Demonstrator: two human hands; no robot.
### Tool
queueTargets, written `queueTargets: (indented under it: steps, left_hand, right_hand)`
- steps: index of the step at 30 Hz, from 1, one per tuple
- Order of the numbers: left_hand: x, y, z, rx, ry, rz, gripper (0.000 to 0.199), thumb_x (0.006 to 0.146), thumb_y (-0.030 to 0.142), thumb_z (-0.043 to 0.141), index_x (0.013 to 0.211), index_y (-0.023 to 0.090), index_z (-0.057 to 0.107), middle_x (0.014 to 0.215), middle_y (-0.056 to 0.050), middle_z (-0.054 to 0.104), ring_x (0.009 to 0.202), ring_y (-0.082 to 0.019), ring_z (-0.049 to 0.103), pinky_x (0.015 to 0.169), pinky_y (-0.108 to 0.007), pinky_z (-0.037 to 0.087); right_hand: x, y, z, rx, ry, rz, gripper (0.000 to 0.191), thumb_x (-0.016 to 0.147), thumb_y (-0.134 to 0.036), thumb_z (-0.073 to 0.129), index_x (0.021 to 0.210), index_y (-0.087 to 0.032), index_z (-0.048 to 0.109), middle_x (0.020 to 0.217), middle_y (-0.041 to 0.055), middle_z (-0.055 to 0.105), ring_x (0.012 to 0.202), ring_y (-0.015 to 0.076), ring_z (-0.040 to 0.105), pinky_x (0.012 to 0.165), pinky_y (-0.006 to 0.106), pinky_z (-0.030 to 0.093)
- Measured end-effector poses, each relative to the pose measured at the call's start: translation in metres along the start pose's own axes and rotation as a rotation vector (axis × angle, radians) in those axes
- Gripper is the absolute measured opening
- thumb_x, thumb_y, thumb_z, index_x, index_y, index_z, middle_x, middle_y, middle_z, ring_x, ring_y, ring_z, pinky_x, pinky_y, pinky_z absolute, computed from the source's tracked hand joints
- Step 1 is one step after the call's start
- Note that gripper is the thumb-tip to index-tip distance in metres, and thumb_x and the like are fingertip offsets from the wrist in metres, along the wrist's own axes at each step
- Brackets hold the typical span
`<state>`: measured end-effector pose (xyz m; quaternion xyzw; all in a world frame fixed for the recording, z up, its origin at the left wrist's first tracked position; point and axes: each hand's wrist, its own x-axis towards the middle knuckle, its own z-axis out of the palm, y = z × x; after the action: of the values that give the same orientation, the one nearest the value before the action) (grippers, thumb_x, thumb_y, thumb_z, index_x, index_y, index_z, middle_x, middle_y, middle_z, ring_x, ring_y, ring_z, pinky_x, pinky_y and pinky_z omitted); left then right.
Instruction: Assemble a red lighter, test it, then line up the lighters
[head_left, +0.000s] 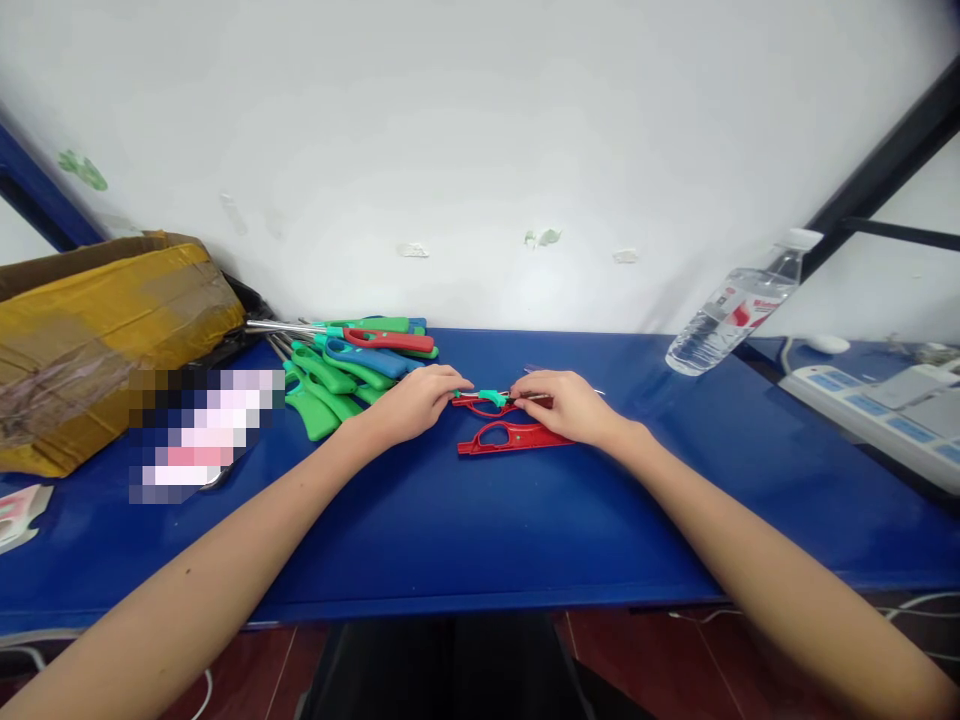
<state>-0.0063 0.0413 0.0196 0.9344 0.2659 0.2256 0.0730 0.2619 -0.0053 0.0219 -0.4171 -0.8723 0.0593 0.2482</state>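
Note:
Two red handle halves lie on the blue table near its middle. The nearer red half (517, 438) lies flat, its right end partly behind my right hand. Over the farther red half (480, 405) sits a small teal part (493, 398) between my hands. My left hand (420, 400) has its fingers closed at the left end of this assembly; what they pinch is too small to make out. My right hand (559, 400) is closed at the right end, with thumb and index finger pinching something small and dark beside the teal part.
Green, blue and red lighters with metal rods (360, 365) are piled at the left back. Farther left are a taped cardboard box (112, 340) and a blurred-out object (210, 430). A water bottle (731, 310) and a white power strip (885, 410) stand to the right.

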Motion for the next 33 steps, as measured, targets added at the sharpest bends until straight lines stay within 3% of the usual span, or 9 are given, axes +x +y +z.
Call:
queueTargets:
  steps: [5, 9, 15, 26, 33]
  left_hand:
    - [0.004, -0.003, 0.003, -0.043, 0.038, 0.016, 0.035, 0.095, 0.015, 0.041, 0.117, 0.017, 0.069, 0.111, -0.011, 0.069, 0.098, -0.021, 0.066, 0.091, -0.036, 0.054]
    - [0.006, -0.003, 0.005, -0.054, 0.082, 0.024, 0.035, 0.096, 0.014, 0.04, 0.117, 0.016, 0.068, 0.111, -0.01, 0.068, 0.1, -0.02, 0.065, 0.092, -0.035, 0.052]
    - [0.006, -0.002, 0.009, -0.072, 0.137, 0.01, 0.033, 0.096, 0.015, 0.042, 0.113, 0.017, 0.069, 0.11, -0.009, 0.068, 0.1, -0.019, 0.065, 0.093, -0.034, 0.053]
    - [0.005, -0.006, 0.01, 0.015, 0.045, -0.029, 0.03, 0.097, 0.018, 0.042, 0.109, 0.014, 0.069, 0.109, -0.011, 0.07, 0.099, -0.023, 0.067, 0.093, -0.037, 0.053]
    - [0.002, 0.005, 0.005, 0.161, -0.031, -0.1, 0.032, 0.095, 0.018, 0.042, 0.115, 0.015, 0.067, 0.12, -0.012, 0.067, 0.107, -0.026, 0.065, 0.095, -0.04, 0.053]
  right_hand:
    - [-0.001, 0.002, 0.0, -0.005, 0.006, 0.039, 0.018, 0.091, -0.019, 0.056, 0.094, -0.022, 0.073, 0.096, 0.0045, 0.076, 0.09, 0.022, 0.07, 0.084, 0.037, 0.055]
    - [-0.001, 0.002, -0.001, 0.006, 0.003, 0.084, 0.018, 0.09, -0.018, 0.056, 0.094, -0.021, 0.073, 0.094, 0.0049, 0.074, 0.08, 0.0192, 0.068, 0.073, 0.032, 0.053]
    - [-0.001, 0.002, -0.003, -0.031, -0.011, 0.117, 0.017, 0.09, -0.019, 0.056, 0.094, -0.021, 0.072, 0.093, 0.005, 0.073, 0.077, 0.0188, 0.067, 0.071, 0.031, 0.05]
    - [-0.001, 0.007, -0.006, -0.052, -0.035, 0.112, 0.016, 0.09, -0.017, 0.055, 0.095, -0.02, 0.07, 0.098, 0.006, 0.073, 0.083, 0.0197, 0.066, 0.074, 0.031, 0.049]
    - [-0.002, 0.007, -0.007, -0.059, -0.038, 0.107, 0.015, 0.091, -0.019, 0.056, 0.095, -0.021, 0.07, 0.099, 0.0053, 0.073, 0.083, 0.0195, 0.067, 0.075, 0.031, 0.049]
